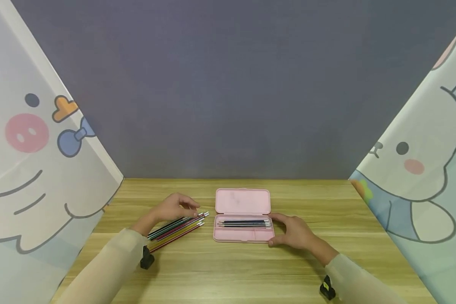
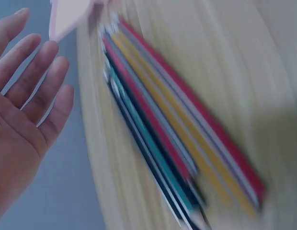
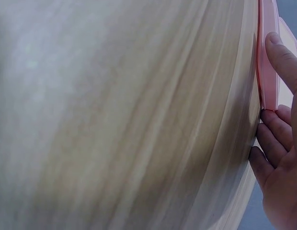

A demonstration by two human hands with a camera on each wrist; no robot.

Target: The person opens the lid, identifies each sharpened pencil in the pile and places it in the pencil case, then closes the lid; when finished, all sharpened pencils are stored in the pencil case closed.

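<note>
My left hand [image 1: 176,206], also seen with loosely extended fingers and nothing in them in the left wrist view [image 2: 28,100], hovers above the upper end of a bundle of pencils [image 1: 178,230]. These are dark, green, red and yellow, several with white-tipped ends. Right of them lies an open pink pencil case [image 1: 233,240], its lid [image 1: 243,200] tipped back. Several dark pencils [image 1: 245,223] rest in its long compartment. My right hand [image 1: 294,232] holds the case's right end, thumb [image 3: 282,55] at the front corner and fingers by the end wall.
The wooden table [image 1: 228,274] carries all of this. A grey panel [image 1: 228,93] rises behind its back edge. Cartoon-printed panels stand at the left [image 1: 49,177] and right [image 1: 422,126]. Black wrist devices [image 1: 147,258] sit at both sleeves.
</note>
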